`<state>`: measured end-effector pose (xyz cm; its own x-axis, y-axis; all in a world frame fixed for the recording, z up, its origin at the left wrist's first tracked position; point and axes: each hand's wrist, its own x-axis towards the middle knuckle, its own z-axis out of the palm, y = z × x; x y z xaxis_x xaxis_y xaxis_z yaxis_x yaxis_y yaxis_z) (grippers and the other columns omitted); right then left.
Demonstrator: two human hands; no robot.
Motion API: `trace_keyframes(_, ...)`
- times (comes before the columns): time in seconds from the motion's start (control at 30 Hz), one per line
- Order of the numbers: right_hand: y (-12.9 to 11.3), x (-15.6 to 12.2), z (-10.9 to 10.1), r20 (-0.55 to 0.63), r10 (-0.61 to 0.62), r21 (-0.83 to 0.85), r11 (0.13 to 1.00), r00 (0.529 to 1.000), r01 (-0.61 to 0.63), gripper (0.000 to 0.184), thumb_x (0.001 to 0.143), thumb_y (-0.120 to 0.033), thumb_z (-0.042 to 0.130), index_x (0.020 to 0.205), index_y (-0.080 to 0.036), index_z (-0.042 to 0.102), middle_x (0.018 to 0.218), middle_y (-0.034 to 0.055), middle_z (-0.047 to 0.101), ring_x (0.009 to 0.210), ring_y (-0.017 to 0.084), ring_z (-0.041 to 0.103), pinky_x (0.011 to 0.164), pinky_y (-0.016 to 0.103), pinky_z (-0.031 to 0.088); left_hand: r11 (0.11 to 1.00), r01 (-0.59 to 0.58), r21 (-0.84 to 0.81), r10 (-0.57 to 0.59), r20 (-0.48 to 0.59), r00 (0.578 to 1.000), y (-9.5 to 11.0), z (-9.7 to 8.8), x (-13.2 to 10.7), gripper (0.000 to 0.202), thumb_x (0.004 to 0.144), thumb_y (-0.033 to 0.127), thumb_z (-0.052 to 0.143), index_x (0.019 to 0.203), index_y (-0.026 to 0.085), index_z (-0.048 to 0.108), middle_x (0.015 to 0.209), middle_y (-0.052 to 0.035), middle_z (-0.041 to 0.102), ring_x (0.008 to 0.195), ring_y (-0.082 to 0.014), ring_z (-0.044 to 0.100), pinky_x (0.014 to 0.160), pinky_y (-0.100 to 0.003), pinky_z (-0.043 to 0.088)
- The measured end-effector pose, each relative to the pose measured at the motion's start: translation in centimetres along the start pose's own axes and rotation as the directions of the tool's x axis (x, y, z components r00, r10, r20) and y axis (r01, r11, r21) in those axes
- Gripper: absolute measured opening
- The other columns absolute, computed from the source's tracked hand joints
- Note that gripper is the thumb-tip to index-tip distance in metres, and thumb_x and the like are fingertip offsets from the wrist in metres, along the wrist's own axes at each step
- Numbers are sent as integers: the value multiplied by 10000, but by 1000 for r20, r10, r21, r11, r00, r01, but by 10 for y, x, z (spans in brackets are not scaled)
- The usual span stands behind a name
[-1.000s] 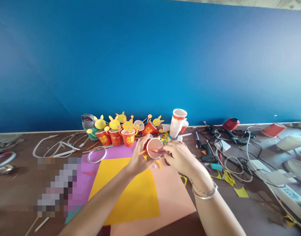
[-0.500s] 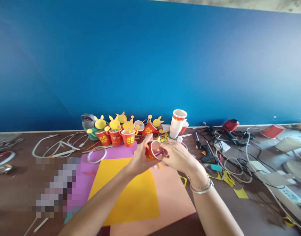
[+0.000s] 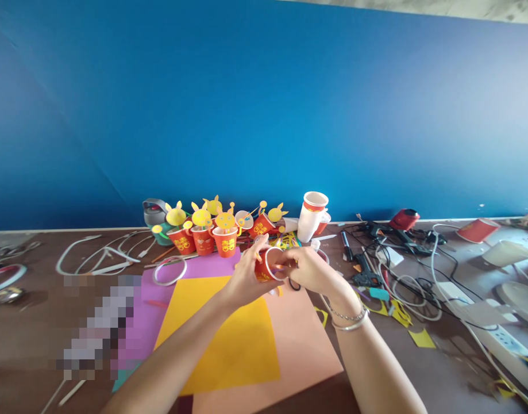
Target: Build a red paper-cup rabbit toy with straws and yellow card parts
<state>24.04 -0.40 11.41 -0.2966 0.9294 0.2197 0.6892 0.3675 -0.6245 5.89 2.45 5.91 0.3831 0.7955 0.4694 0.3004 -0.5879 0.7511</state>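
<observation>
Red paper cup sits in mid-air just above the far edge of a yellow paper sheet, tipped on its side with its white mouth turned toward the right hand. The left hand is wrapped around the cup's wall, and the right hand's fingertips are drawn narrow and pinch at the rim; whether they also hold something small I cannot tell. A salmon sheet and a purple sheet lie beside the yellow one on the brown table, with a row of decorated red cups and a stack of white cups behind, by the blue wall.
</observation>
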Motion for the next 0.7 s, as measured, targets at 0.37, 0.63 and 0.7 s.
trace_keyframes(0.37, -3, -5, -5, 0, -84, -228, 970, 996, 82, 230, 732, -25, 569, 733, -191, 728, 756, 31, 553, 800, 175, 545, 736, 285, 427, 999, -10, 53, 13, -52, 999, 4, 0, 2, 933, 622, 398, 812, 1406, 243, 330, 1208, -116, 601, 1140, -314, 567, 935, -479, 472)
trace_keyframes(0.63, 4, 3, 9, -163, -18, -48, 999, 986, 11, 193, 707, -45, 647, 737, -212, 740, 1092, 72, 615, 1025, 229, 572, 878, 363, 452, 993, -92, 72, 99, -110, 989, 3, -1, 1, 877, 647, 406, 796, 1387, 251, 352, 1194, -110, 596, 1131, -311, 574, 924, -482, 486)
trace_keyframes(0.7, 1, 4, 10, -173, -15, -52, 999, 985, 6, 200, 685, -14, 621, 719, -191, 708, 1033, 72, 638, 953, 221, 596, 830, 352, 466, 991, -111, 78, 119, -106, 987, 3, 0, 0, 854, 653, 398, 794, 1378, 253, 366, 1184, -111, 596, 1144, -315, 561, 938, -492, 477)
